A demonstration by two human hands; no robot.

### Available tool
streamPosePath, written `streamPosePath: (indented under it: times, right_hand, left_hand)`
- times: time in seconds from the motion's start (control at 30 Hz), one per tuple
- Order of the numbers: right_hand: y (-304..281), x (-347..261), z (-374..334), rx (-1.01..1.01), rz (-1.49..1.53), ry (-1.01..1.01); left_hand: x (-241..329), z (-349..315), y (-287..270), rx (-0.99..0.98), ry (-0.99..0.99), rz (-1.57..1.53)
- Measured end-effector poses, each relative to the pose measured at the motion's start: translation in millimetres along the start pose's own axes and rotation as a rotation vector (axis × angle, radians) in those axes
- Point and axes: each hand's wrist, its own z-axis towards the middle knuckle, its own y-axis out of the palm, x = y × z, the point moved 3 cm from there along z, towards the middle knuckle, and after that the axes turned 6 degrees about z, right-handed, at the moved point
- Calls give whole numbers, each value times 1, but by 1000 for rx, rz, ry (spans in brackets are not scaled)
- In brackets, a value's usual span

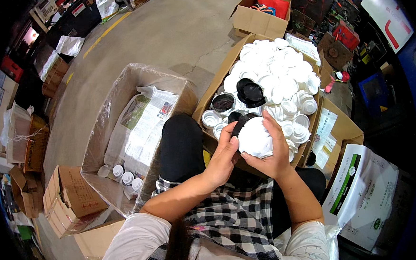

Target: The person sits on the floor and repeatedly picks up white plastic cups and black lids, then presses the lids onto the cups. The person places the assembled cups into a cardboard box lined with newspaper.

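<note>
Above the near edge of a cardboard box (213,90) full of white plastic caps (276,70), both my hands meet around a white, rounded piece (256,137). Along its left side runs a black, curved part (240,126); whether the two are joined, I cannot tell. My left hand (223,157) is closed, its thumb and fingers gripping the black part and the white edge. My right hand (275,155) wraps the white piece from the right, thumb below and fingers over the far side. Several black caps (250,93) lie among the white ones just beyond my hands.
To the left stands a plastic-lined box (103,123) with newspaper (146,121) and a few white capped pieces (127,178) inside. A closed carton (77,196) sits beyond it. Another open box (260,21) is at the back; a white carton (363,196) stands on the right.
</note>
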Motion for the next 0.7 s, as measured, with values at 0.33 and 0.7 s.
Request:
streamPosePath:
  times: [0.33,0.7]
  right_hand:
    - [6,0,0,-23,36,54]
    - [11,48,-8,183,759,542]
  left_hand:
    - [0,3,-1,114,270,382]
    - [-32,9,5,121,239,549]
